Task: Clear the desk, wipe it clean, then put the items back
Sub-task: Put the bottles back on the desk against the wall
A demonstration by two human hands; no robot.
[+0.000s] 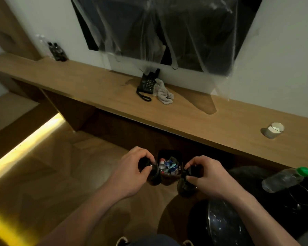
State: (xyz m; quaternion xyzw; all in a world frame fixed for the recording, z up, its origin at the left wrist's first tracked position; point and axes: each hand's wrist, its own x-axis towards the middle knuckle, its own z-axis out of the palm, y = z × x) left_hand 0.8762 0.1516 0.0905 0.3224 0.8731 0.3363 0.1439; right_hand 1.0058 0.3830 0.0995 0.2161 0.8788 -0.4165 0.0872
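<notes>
The long wooden desk [194, 119] runs along the wall. On it lie a black telephone [147, 84] with a crumpled grey cloth [164, 94] right beside it, and a white candle jar [274, 130] at the right end. In front of the desk and below its edge, my left hand [132, 172] grips a dark bottle [154, 174] by its top. My right hand [207, 174] grips a second dark bottle [185, 185] the same way. Both bottles hang over the floor.
A small bin [169, 166] with rubbish stands on the floor between my hands. Two dark bottles [58, 52] stand at the desk's far left. A plastic-covered TV [167, 32] hangs on the wall. A clear green-capped bottle [284, 178] lies at right above a dark round seat [224, 226].
</notes>
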